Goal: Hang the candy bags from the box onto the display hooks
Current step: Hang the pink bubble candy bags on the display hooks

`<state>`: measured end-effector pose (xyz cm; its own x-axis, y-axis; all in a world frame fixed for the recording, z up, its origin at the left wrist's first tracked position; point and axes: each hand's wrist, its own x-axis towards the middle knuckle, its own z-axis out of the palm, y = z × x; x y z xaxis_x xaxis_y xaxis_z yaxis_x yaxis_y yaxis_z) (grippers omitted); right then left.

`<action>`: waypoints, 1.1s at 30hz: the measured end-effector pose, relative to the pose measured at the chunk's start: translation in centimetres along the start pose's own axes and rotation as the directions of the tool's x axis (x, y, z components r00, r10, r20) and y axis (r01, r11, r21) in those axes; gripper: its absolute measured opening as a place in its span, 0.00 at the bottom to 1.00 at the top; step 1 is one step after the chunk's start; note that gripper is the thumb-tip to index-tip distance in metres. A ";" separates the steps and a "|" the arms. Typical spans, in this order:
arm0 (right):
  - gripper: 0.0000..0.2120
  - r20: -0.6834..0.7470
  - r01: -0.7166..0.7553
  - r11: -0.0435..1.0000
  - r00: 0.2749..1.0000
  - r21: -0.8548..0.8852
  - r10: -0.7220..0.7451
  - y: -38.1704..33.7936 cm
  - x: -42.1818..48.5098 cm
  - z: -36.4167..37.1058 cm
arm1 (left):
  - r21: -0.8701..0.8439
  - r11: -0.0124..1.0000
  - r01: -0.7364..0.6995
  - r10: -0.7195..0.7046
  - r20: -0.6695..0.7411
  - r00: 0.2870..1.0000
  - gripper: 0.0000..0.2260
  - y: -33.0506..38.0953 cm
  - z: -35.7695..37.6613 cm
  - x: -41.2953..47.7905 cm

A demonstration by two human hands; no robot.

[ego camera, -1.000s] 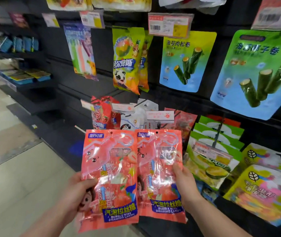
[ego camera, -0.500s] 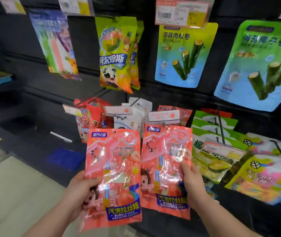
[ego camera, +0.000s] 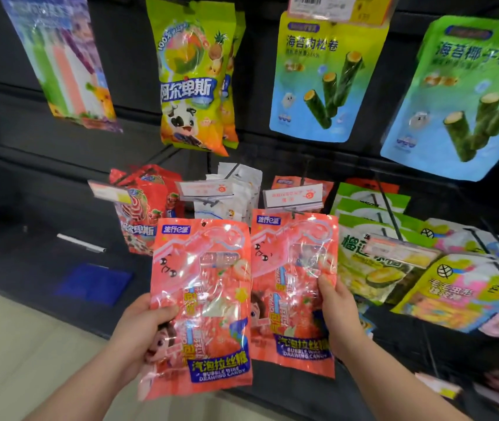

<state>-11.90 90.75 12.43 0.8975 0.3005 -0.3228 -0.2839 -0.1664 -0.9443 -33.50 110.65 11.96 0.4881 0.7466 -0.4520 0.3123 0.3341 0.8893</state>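
I hold two pink candy bags upright in front of a dark display wall. My left hand (ego camera: 141,326) grips the left pink bag (ego camera: 202,302) by its left edge, thumb on the front. My right hand (ego camera: 337,317) grips the right pink bag (ego camera: 292,287) by its right edge. The top of the right bag sits just under a display hook with a white price tag (ego camera: 293,196); more pink bags (ego camera: 284,182) hang behind that tag. No box is in view.
Neighbouring hooks carry red lollipop bags (ego camera: 141,208), white packets (ego camera: 239,189) and green durian bags (ego camera: 372,259). Above hang yellow-green candy bags (ego camera: 193,77) and two blue-green seaweed roll bags (ego camera: 324,80). A light floor (ego camera: 29,344) lies lower left.
Both bags have risen and moved closer to the wall; the right bag's top has come up under the white price tag. The view has shifted nearer to the hooks.
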 end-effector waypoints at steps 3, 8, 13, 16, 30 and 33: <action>0.09 -0.029 -0.028 1.000 0.999 -0.008 0.028 0.1 0.0 0.1 | -0.008 1.000 -0.008 0.008 0.001 1.000 0.06 0.0 0.1 0.2; 0.10 -0.034 -0.057 0.998 0.998 0.014 0.058 0.0 1.0 0.4 | -0.019 0.999 -0.038 0.038 0.004 0.999 0.06 0.0 0.4 0.2; 0.10 -0.049 -0.094 0.995 0.994 0.022 0.095 -0.5 4.4 1.3 | -0.018 0.999 -0.036 0.036 0.001 0.999 0.06 0.1 0.4 0.2; 0.11 -0.074 -0.083 0.997 0.994 0.006 0.083 -0.1 7.7 1.6 | -0.002 0.999 -0.038 0.038 0.004 0.999 0.07 -0.2 0.5 0.6; 0.30 -0.111 0.057 0.956 0.990 -0.287 -0.092 1.6 10.4 1.1 | -0.024 1.000 -0.006 0.008 0.102 0.995 0.10 -1.8 4.2 0.9; 0.20 0.053 0.137 0.964 0.990 -0.227 -0.128 1.6 5.2 0.5 | -0.034 0.999 -0.007 0.012 0.143 0.990 0.10 -1.7 5.9 1.0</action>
<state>-7.87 92.55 9.23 0.9072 0.3691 -0.2021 -0.0742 -0.3324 -0.9402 -28.76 107.46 9.58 0.6030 0.6609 -0.4467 0.2810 0.3481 0.8944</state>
